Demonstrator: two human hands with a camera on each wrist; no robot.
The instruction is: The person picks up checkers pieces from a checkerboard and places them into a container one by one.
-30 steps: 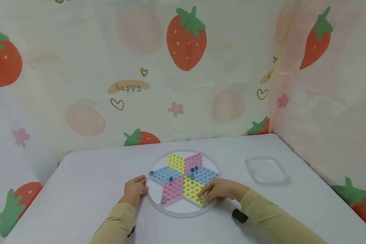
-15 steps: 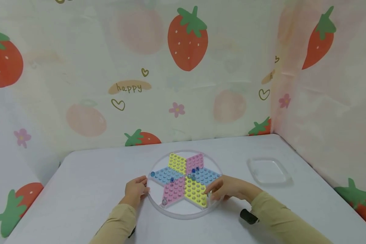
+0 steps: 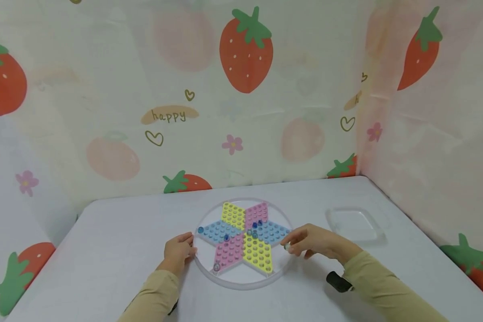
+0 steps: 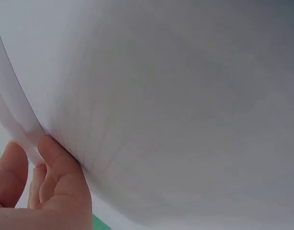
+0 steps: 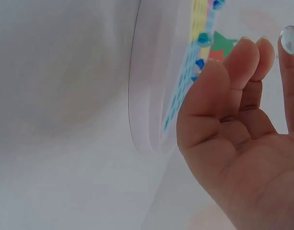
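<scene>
A round white Chinese checkers board (image 3: 241,284) with a yellow, pink and blue star lies on the table. My left hand (image 3: 178,251) holds its left rim; in the left wrist view the thumb and fingers are bent at the edge. My right hand (image 3: 315,243) is raised just beyond the right rim, pinching a clear marble (image 3: 287,246) between thumb and forefinger. That clear marble shows at the right edge of the right wrist view. On the board sit several other marbles: a blue marble (image 3: 201,230) at the left tip, a clear marble (image 3: 216,266) at the lower-left tip, others near the centre.
A clear shallow plastic tray (image 3: 354,226) rests on the table to the right of the board. The white table (image 3: 124,241) runs back to a strawberry-print curtain (image 3: 257,156), which also closes off the right side.
My right hand has lifted off the board's lower-right yellow section and moved up and right past the rim, with the clear marble now showing at its fingertips. My left hand has stayed at the rim.
</scene>
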